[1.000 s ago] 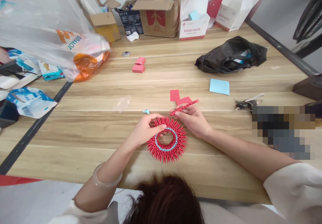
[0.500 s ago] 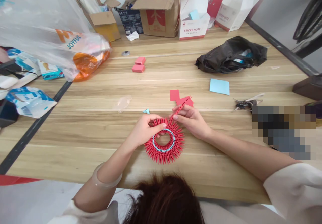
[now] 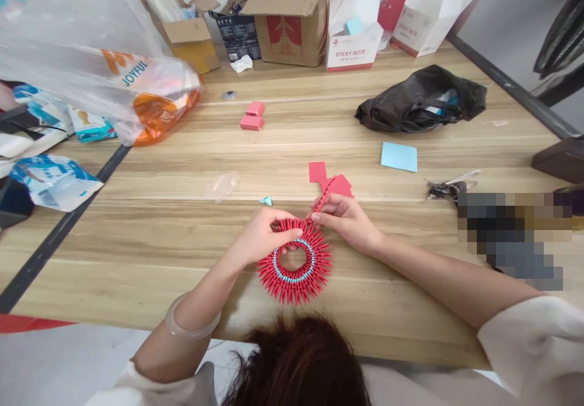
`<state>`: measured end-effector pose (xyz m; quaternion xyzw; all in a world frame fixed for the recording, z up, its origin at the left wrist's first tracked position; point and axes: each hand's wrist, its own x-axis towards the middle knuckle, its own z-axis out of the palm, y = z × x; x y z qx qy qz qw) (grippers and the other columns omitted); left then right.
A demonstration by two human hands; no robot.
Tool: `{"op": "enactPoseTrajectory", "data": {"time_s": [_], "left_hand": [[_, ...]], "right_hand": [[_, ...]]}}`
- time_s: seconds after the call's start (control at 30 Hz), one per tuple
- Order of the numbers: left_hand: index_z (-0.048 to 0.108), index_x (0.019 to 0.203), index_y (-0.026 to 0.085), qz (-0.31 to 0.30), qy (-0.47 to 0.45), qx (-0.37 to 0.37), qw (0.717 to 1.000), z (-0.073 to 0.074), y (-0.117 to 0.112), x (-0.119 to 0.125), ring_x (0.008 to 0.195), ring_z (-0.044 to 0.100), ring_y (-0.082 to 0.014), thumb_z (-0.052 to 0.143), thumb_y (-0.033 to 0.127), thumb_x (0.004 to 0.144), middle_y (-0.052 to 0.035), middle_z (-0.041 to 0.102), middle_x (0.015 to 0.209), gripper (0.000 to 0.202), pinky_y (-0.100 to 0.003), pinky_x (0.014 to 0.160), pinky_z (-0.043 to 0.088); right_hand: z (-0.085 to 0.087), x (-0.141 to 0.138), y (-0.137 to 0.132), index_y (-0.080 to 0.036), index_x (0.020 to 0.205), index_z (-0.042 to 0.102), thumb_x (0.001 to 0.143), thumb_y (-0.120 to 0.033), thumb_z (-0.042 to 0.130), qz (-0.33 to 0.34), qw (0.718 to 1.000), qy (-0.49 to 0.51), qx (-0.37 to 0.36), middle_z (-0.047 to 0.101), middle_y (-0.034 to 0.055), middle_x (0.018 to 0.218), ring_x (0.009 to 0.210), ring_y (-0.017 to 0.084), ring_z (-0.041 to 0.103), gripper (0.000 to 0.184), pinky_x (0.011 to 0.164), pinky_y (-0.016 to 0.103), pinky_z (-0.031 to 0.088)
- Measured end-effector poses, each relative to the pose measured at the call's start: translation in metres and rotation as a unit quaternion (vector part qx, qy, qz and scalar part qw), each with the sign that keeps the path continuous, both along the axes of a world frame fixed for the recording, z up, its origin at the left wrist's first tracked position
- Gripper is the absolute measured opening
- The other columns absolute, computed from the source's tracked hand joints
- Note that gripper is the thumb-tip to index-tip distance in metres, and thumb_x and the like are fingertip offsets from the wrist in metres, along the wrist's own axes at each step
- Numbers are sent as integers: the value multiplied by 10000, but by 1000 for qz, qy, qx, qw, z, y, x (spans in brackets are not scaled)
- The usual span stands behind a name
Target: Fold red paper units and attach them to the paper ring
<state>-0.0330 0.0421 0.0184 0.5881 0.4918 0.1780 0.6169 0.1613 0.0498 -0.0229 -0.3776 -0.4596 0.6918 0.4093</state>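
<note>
A spiky ring of folded red paper pieces (image 3: 294, 266), with a light blue inner band, lies on the wooden table (image 3: 182, 235) in front of me. My left hand (image 3: 262, 235) grips the ring's upper left rim, fingers curled over it. My right hand (image 3: 344, 220) pinches a short strip of joined red paper pieces (image 3: 325, 197) and holds its lower end against the ring's top right edge. Loose red paper squares (image 3: 318, 172) lie just beyond my right hand.
A small blue folded piece (image 3: 266, 200) and a crumpled clear wrapper (image 3: 222, 185) lie left of the ring. Farther off are a blue sticky pad (image 3: 398, 156), keys (image 3: 444, 188), a black bag (image 3: 420, 100), pink pads (image 3: 252, 116), cardboard boxes (image 3: 287, 22) and plastic bags (image 3: 137, 83).
My right hand swung the red strip from lying nearly flat to pointing steeply down at the ring's rim. The ring shifted slightly left and toward me.
</note>
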Motion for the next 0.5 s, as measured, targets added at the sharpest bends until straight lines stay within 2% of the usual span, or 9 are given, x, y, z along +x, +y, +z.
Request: {"op": "enactPoseTrajectory", "data": {"time_s": [0.17, 0.5], "left_hand": [[633, 748, 114, 2, 18, -10, 1000, 5, 0, 2, 458, 543, -75, 652, 275, 744, -7, 615, 612, 162, -185, 459, 444], [646, 764, 111, -17, 28, -6, 999, 5, 0, 0, 462, 532, -61, 658, 286, 745, -8, 619, 636, 177, -168, 462, 434]], "right_hand": [[2, -1, 0, -180, 811, 609, 697, -292, 735, 8, 1000, -11, 5, 682, 8, 723, 634, 107, 620, 204, 640, 269, 516], [3, -1, -1, -170, 784, 606, 706, -299, 727, 25, 999, -22, 14, 675, 9, 704, 613, 104, 610, 193, 631, 272, 506]]}}
